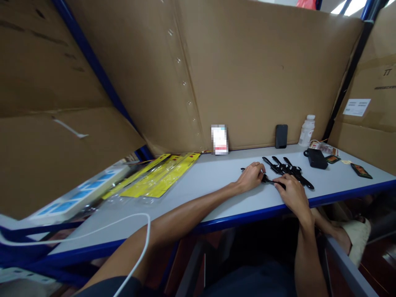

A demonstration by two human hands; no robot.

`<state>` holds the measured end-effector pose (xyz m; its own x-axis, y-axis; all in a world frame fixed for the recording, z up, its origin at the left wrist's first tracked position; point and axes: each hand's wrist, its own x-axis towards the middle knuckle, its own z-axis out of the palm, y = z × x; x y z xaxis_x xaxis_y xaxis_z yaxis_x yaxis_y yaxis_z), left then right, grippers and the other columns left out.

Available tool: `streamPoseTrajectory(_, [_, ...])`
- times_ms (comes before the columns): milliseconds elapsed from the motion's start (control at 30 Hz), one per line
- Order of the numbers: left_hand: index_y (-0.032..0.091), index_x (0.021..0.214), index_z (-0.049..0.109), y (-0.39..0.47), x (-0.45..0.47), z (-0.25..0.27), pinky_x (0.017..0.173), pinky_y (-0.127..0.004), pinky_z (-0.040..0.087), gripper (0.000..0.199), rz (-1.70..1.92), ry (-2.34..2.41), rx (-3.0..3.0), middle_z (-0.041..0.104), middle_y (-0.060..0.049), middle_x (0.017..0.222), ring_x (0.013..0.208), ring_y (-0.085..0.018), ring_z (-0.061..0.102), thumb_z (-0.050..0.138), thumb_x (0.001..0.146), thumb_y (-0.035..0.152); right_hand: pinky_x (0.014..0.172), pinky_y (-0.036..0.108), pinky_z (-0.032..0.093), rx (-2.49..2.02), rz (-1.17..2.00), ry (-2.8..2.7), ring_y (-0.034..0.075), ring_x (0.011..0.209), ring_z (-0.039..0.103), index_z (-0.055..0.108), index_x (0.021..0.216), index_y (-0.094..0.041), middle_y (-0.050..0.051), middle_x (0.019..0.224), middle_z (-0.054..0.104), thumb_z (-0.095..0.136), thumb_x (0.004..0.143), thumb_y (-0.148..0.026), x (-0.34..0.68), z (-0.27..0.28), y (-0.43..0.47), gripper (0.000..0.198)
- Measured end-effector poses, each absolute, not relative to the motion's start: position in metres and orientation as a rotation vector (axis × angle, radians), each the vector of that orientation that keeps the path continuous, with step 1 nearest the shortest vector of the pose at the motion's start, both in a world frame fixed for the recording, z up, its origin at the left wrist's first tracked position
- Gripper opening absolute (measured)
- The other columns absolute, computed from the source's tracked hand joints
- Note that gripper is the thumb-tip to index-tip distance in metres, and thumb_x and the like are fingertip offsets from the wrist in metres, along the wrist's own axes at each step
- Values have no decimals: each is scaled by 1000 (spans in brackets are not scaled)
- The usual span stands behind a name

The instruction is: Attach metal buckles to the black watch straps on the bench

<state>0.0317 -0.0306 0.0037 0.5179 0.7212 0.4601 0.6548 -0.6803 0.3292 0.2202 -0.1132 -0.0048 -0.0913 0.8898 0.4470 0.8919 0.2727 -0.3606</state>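
Note:
A black two-handled tool, which looks like a spokeshave (pixel 268 180), lies low over the table between my hands. My left hand (pixel 251 175) is closed around its middle, and one dark handle tip pokes out to the left. On the other handle, my right hand (pixel 291 192) is closed with the thumb along it. My fingers hide much of the tool's centre. Just behind my hands, several similar black spokeshaves (pixel 289 168) lie side by side, with small pale bits at their middles.
Yellow-backed clear packages (pixel 173 177) lie left on the table, near a white box with blue patches (pixel 82 194). Along the cardboard back stand a blurred-out screen (pixel 220 140), a black phone (pixel 281 136) and a bottle (pixel 307 131). A black case (pixel 317 159) sits right. A white cable (pixel 147 231) crosses my left arm.

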Motion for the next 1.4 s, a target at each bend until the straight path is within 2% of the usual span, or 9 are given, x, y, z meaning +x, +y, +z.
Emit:
streamPoseTrajectory(200, [17, 93, 68, -29, 31, 7, 82, -33, 49, 7, 859, 1210, 2610, 65, -5, 86, 84, -20, 61, 61, 93, 19, 95, 34, 46, -1597, -7, -1962, 23, 112, 62, 79, 115, -25, 7, 113, 72, 56, 99, -24, 221, -5, -112, 28])
streamPoseTrajectory(633, [15, 86, 69, -22, 37, 11, 82, -31, 49, 16, 784, 1184, 2642, 69, -6, 88, 84, -19, 64, 57, 88, 6, 94, 34, 47, -1613, -4, -1962, 24, 112, 63, 79, 115, -24, 7, 113, 72, 55, 99, -24, 220, -4, -113, 28])
streamPoseTrajectory(800, [16, 89, 66, -26, 35, 9, 85, -32, 50, 14, 830, 1128, 2710, 70, -7, 93, 91, -21, 64, 56, 91, 7, 95, 35, 47, -1605, -3, -1963, 24, 113, 62, 79, 115, -23, 7, 113, 72, 56, 99, -24, 220, -4, -113, 28])
streamPoseTrajectory(1100, [16, 83, 69, -21, 36, 9, 79, -30, 50, 13, 843, 1209, 2548, 70, -4, 83, 79, -18, 63, 61, 88, 8, 95, 34, 47, -1603, -25, -1967, 24, 111, 63, 79, 115, -24, 7, 113, 72, 55, 99, -24, 221, -5, -112, 28])
streamPoseTrajectory(1300, [17, 85, 71, -25, 36, 9, 85, -32, 50, 11, 854, 1218, 2628, 66, -6, 89, 92, -21, 63, 64, 89, 11, 95, 34, 46, -1601, -10, -1965, 24, 111, 63, 78, 115, -23, 7, 113, 72, 56, 99, -23, 221, -4, -112, 27])
streamPoseTrajectory(1400, [18, 87, 71, -27, 35, 10, 85, -33, 50, 12, 829, 1208, 2662, 64, -5, 85, 91, -22, 62, 62, 91, 11, 94, 32, 46, -1597, -24, -1955, 22, 110, 63, 79, 113, -25, 7, 112, 72, 57, 99, -23, 221, -5, -112, 26])
